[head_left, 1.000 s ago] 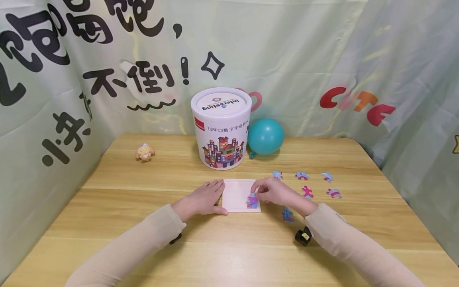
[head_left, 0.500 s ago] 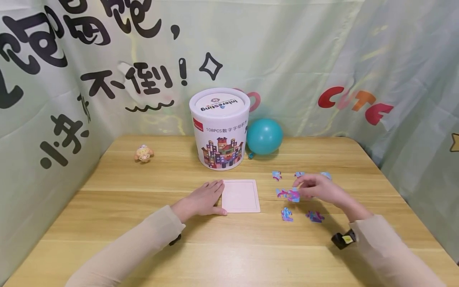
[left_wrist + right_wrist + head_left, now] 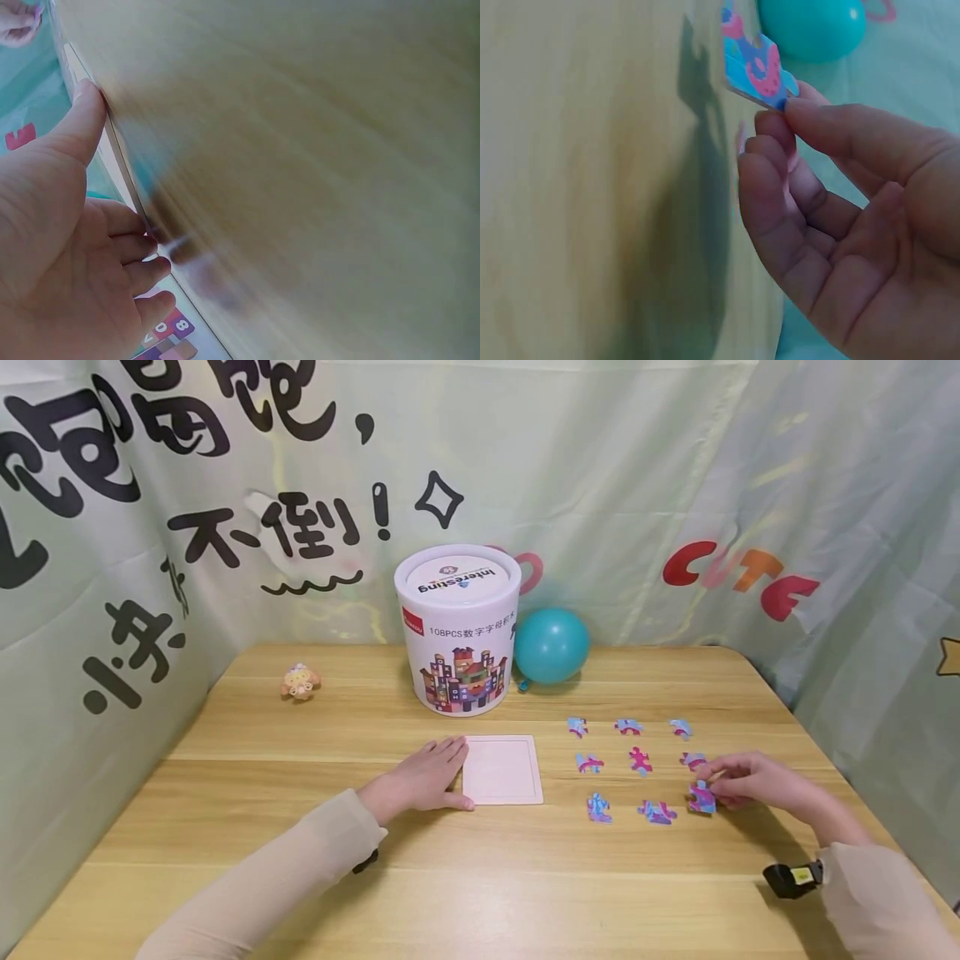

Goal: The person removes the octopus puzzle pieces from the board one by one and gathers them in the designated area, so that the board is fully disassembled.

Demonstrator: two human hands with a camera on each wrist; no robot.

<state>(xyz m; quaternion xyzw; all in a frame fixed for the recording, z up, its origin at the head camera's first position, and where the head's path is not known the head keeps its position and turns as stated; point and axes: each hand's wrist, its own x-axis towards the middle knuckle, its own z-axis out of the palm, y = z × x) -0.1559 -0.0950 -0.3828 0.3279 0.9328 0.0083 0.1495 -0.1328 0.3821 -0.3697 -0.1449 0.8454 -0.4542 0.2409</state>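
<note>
A jigsaw piece [image 3: 702,797] in blue, pink and purple is pinched between the thumb and fingers of my right hand [image 3: 761,785], at the right end of the front row of loose pieces. The right wrist view shows that jigsaw piece [image 3: 757,67] tilted above the table, its shadow beside it. My left hand [image 3: 423,781] lies with straight fingers at the left edge of a square pink puzzle board [image 3: 502,770], its thumb at the near corner. In the left wrist view the left hand [image 3: 67,225] has its thumb and fingertips along the board's edge.
Several other jigsaw pieces [image 3: 640,761] lie spaced in rows right of the board. Behind the board stands a white bucket [image 3: 459,635], with a teal balloon [image 3: 552,646] beside it. A small plush-like figure [image 3: 301,682] sits at the back left. Printed curtains [image 3: 600,468] enclose the table.
My right hand has carried the jigsaw piece off the pink board, rightward across the loose pieces to the front row's right end. The left hand stays at the board's edge.
</note>
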